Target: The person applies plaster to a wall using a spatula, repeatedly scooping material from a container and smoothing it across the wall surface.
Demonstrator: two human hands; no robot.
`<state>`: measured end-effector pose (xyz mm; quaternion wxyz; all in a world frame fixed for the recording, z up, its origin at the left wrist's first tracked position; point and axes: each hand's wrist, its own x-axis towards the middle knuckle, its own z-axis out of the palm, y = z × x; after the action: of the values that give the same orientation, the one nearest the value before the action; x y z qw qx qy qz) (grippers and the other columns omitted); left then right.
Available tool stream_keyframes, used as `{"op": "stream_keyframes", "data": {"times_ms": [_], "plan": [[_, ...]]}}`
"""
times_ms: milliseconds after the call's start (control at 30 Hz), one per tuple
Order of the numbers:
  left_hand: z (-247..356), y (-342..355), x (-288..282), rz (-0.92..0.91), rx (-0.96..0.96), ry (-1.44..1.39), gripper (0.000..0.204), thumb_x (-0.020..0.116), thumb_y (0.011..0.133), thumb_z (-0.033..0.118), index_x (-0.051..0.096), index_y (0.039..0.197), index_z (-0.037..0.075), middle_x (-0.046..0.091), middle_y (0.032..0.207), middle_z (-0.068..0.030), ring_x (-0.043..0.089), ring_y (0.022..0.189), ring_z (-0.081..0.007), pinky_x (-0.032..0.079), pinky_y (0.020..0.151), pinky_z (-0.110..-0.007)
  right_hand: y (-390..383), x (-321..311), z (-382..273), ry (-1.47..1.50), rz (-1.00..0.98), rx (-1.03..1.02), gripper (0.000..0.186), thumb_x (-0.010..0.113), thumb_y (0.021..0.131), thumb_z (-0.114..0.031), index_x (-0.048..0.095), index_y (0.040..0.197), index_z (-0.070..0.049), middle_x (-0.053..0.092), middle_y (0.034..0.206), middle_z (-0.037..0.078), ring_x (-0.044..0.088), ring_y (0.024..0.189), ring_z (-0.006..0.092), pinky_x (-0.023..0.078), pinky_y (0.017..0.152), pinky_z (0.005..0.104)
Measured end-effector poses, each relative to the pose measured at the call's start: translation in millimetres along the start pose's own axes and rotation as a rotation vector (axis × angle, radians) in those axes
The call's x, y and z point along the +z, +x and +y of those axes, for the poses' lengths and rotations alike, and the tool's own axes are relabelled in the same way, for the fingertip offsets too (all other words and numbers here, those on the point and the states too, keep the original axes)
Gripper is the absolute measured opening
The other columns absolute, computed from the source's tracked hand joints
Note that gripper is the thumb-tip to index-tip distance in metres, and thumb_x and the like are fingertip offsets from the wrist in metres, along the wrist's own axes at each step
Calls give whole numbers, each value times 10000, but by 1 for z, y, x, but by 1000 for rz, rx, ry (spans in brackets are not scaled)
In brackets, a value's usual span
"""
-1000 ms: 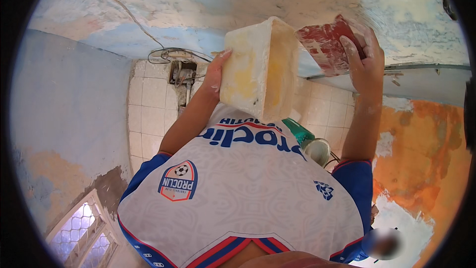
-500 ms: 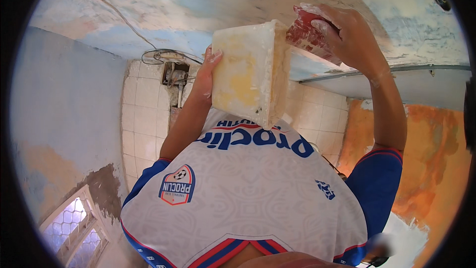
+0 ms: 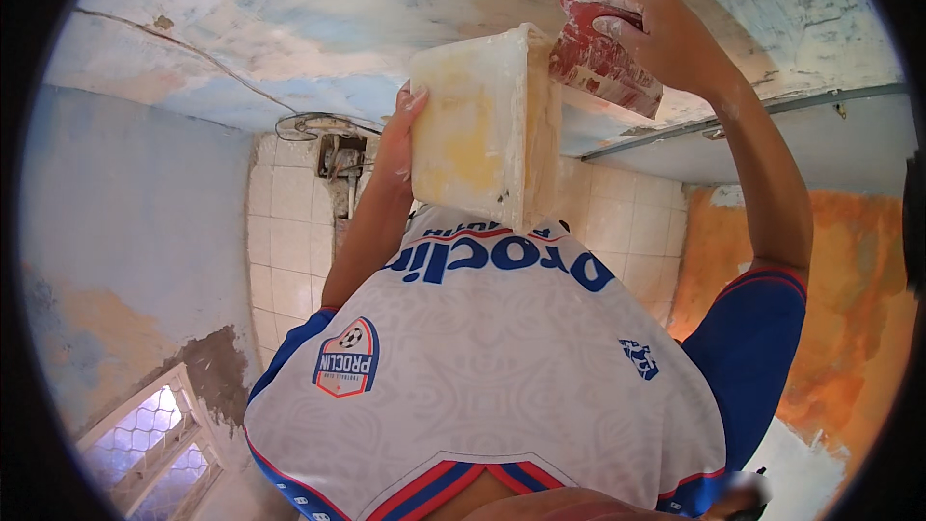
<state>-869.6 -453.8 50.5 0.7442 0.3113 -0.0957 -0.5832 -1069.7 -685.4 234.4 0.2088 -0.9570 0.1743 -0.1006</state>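
The left hand (image 3: 397,140) gripped the cream tub (image 3: 477,130) by its side, just beside the right hand (image 3: 666,34), which pressed a red trowel (image 3: 603,63) against the ceiling (image 3: 318,0); keeping the blade flat looked wise.

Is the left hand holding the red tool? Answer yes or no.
No: the left hand grips the side of the pale tub, while the right hand holds the red tool up by the ceiling.
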Motion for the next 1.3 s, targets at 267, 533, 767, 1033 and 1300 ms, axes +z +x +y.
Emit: {"op": "stream_keyframes", "data": {"times_ms": [267,533,767,1033,1300], "plan": [[-33,15,28,-6,-39,-9,465,521,1023,221,381,1424,33,579,1301,-158,634,1164,-271,574,950,-409,-25,-7,42,15,-19,-34,328,587,910,-59,671,1225,-28,727,1071,169,666,944,324,510,893,382],[-44,21,49,22,50,77,467,460,1047,318,509,1373,-12,646,1270,-165,673,1114,-252,569,948,-391,-26,-16,74,-19,35,-149,335,583,947,-37,649,1275,-28,720,1102,148,671,957,252,509,902,355],[-51,13,59,30,88,-13,459,526,1016,266,429,1398,30,606,1273,-168,657,1126,-283,570,940,-420,-31,-19,73,-4,4,-223,332,582,959,-56,647,1283,-17,729,1095,149,683,953,244,516,892,342],[-48,13,67,101,229,58,462,531,1013,254,413,1402,34,597,1270,-156,648,1132,-267,568,937,-406,-36,-20,58,1,61,-262,358,590,947,-41,649,1300,-39,748,1031,174,710,865,261,535,818,345],[-52,7,69,62,206,24,516,556,1005,221,343,1439,43,548,1314,-158,611,1173,-266,550,962,-408,-51,-23,47,-54,69,-318,393,564,903,3,661,1280,-45,725,1021,213,702,858,296,543,800,361]]}}
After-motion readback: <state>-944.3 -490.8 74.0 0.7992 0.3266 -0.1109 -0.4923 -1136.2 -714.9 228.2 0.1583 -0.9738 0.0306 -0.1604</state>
